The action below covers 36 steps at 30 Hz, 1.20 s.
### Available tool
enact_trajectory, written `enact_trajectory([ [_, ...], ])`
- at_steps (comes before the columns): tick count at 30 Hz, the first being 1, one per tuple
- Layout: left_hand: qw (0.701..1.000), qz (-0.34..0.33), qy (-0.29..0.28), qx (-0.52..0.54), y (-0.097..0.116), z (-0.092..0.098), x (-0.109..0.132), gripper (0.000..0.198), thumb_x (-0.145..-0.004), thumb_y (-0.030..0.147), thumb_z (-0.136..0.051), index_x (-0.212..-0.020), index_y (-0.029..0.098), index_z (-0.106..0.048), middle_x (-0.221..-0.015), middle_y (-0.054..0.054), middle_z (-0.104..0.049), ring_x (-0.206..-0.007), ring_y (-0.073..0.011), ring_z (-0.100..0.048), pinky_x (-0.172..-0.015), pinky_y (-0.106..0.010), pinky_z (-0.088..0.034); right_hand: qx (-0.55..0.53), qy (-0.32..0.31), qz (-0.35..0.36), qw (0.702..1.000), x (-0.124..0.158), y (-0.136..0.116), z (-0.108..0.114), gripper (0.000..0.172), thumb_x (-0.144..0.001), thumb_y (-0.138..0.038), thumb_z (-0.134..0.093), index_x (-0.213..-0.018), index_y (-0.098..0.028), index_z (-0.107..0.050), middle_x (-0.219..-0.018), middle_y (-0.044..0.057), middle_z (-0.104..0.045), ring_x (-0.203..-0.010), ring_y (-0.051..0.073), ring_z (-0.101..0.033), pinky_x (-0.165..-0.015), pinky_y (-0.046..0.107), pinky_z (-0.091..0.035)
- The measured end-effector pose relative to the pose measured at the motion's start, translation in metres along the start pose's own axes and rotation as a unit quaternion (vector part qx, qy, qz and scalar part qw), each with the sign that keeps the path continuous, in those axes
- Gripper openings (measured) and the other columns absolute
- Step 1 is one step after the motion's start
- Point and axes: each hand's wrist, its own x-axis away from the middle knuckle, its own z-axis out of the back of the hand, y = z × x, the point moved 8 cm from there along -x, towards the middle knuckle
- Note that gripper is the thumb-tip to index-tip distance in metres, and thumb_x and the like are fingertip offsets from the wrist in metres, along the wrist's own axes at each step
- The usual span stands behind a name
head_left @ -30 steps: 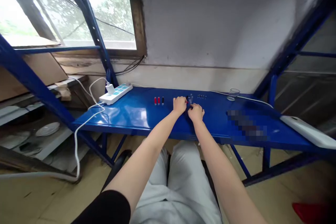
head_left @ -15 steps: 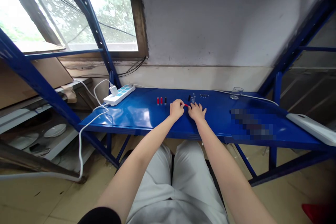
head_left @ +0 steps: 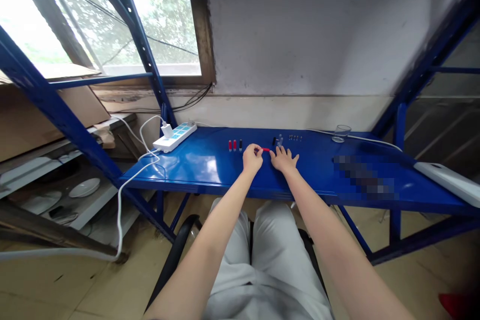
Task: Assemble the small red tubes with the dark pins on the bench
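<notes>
My left hand (head_left: 252, 159) is closed in a pinch on the left end of a slim red cylinder (head_left: 266, 149), just above the blue table. To its right is my right hand (head_left: 284, 160), palm down with fingers spread, its thumb close to the cylinder's right end; whether they touch I cannot tell. Left of the hands, two short red cylinders (head_left: 234, 145) with pale ends stand beside a black one (head_left: 240, 145). Beyond my right hand are another black piece (head_left: 274, 140), a clear piece (head_left: 280, 141) and several tiny metal parts (head_left: 295, 138).
The blue table (head_left: 202, 170) carries a white power strip (head_left: 175, 137) with a plug and cord at left. A clear glass (head_left: 341, 133) stands at back right, near a blurred-out dark object (head_left: 363, 176). A white flat object (head_left: 450, 182) lies at the right end.
My right hand's fingers have spread apart, and more of the red cylinder shows between the hands. My left hand keeps its pinch. The whole view has shifted slightly.
</notes>
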Motion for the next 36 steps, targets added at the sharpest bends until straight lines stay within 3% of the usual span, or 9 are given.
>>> enact_trajectory([
  [7, 1.000, -0.006, 0.000, 0.001, -0.001, -0.001, 0.000, 0.005, -0.075, 0.013, -0.053, -0.071, 0.017, -0.054, -0.076, -0.001, -0.057, -0.065, -0.0110, -0.051, -0.068, -0.025, -0.042, 0.016, -0.025, 0.003, 1.000, -0.004, 0.001, 0.000, 0.070, -0.085, -0.058, -0.005, -0.144, -0.022, -0.012, -0.151, 0.003, -0.005, -0.137, 0.029, -0.001, -0.105, 0.057, 0.001],
  [14, 1.000, 0.002, -0.002, -0.004, 0.000, 0.002, 0.001, 0.004, -0.076, 0.014, -0.053, -0.073, 0.017, -0.054, -0.078, -0.002, -0.058, -0.066, -0.0112, -0.052, -0.069, -0.025, -0.043, -0.013, 0.027, 0.028, 0.999, -0.002, 0.000, 0.002, 0.065, -0.089, -0.050, -0.007, -0.142, -0.018, -0.022, -0.149, 0.006, -0.017, -0.136, 0.028, -0.009, -0.104, 0.058, -0.004],
  [18, 1.000, 0.013, 0.001, -0.003, -0.002, 0.003, 0.001, 0.003, -0.076, 0.015, -0.053, -0.073, 0.017, -0.055, -0.078, -0.002, -0.058, -0.067, -0.0112, -0.052, -0.070, -0.025, -0.043, -0.052, 0.115, 0.066, 0.990, 0.009, -0.003, 0.017, 0.054, -0.091, -0.040, -0.013, -0.133, -0.017, -0.039, -0.140, 0.011, -0.035, -0.129, 0.028, -0.026, -0.101, 0.054, -0.021],
  [21, 1.000, 0.030, 0.003, -0.002, -0.004, 0.004, 0.000, 0.003, -0.076, 0.015, -0.053, -0.074, 0.016, -0.056, -0.077, -0.002, -0.059, -0.066, -0.0112, -0.052, -0.069, -0.025, -0.043, -0.093, 0.198, 0.100, 0.971, 0.020, -0.005, 0.035, 0.047, -0.092, -0.034, -0.017, -0.117, -0.015, -0.051, -0.120, 0.015, -0.052, -0.110, 0.026, -0.045, -0.089, 0.043, -0.036],
  [26, 0.998, 0.062, 0.007, 0.008, -0.009, 0.006, -0.001, 0.003, -0.075, 0.016, -0.054, -0.073, 0.016, -0.057, -0.074, -0.002, -0.060, -0.066, -0.0118, -0.053, -0.068, -0.025, -0.042, -0.201, 0.296, 0.145, 0.923, 0.030, -0.003, 0.055, 0.032, -0.090, -0.031, -0.025, -0.101, -0.015, -0.051, -0.096, 0.012, -0.058, -0.087, 0.021, -0.054, -0.073, 0.030, -0.041],
  [29, 0.996, 0.085, 0.015, 0.024, -0.014, 0.009, -0.002, 0.004, -0.075, 0.017, -0.054, -0.073, 0.016, -0.057, -0.075, -0.003, -0.061, -0.067, -0.0119, -0.054, -0.066, -0.025, -0.043, -0.260, 0.298, 0.174, 0.902, 0.034, -0.003, 0.058, 0.028, -0.090, -0.033, -0.027, -0.101, -0.017, -0.047, -0.091, 0.009, -0.059, -0.079, 0.019, -0.056, -0.069, 0.027, -0.041],
  [36, 0.985, 0.147, 0.036, 0.087, -0.028, 0.011, -0.001, 0.005, -0.074, 0.019, -0.056, -0.074, 0.015, -0.059, -0.075, -0.003, -0.061, -0.067, -0.0113, -0.055, -0.065, -0.023, -0.044, -0.310, 0.264, 0.230, 0.884, 0.039, -0.009, 0.058, 0.029, -0.090, -0.041, -0.029, -0.094, -0.019, -0.047, -0.072, 0.004, -0.057, -0.061, 0.015, -0.053, -0.060, 0.025, -0.040],
])
